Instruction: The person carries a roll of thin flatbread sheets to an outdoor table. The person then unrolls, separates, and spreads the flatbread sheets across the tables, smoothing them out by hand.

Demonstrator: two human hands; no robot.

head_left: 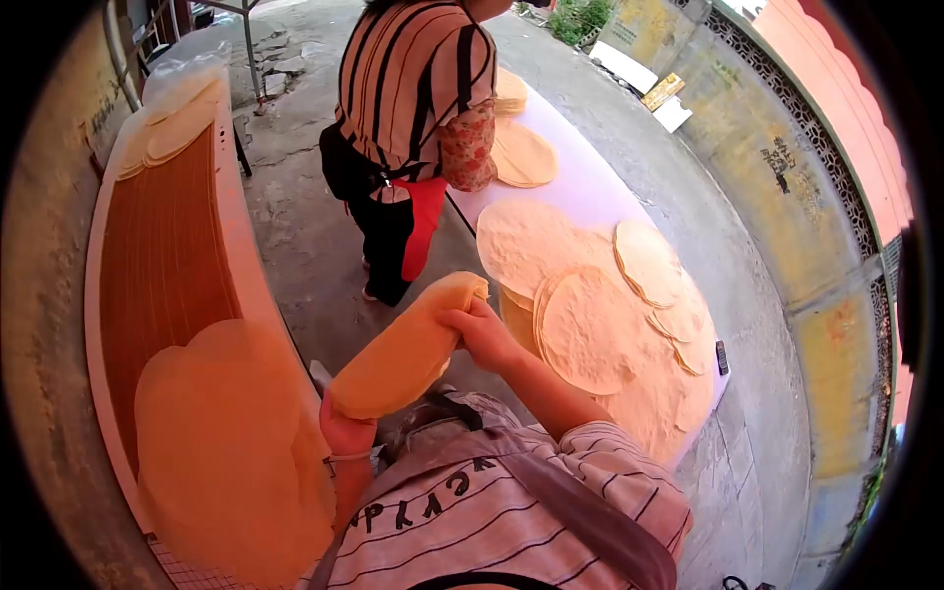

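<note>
A thick, folded stack of thin yellowish sheets (pixel 405 349) is held in front of my body, tilted up to the right. My left hand (pixel 346 430) grips its lower left end, with the fingers partly hidden. At its upper right end, my right hand (pixel 482 332) is closed on the edge. Large round sheets (pixel 231 442) lie overlapping on the long left table (pixel 228 211), close to my left hand. Round, pale, powdered sheets (pixel 587 329) lie in stacks on the right table (pixel 615 187), beyond my right hand.
A person (pixel 408 128) in a striped top stands ahead between the two tables, beside more round sheets (pixel 523 154). Walls (pixel 836 324) run along both sides. A small dark object (pixel 723 358) is at the right table's edge. Concrete floor (pixel 295 231) shows between the tables.
</note>
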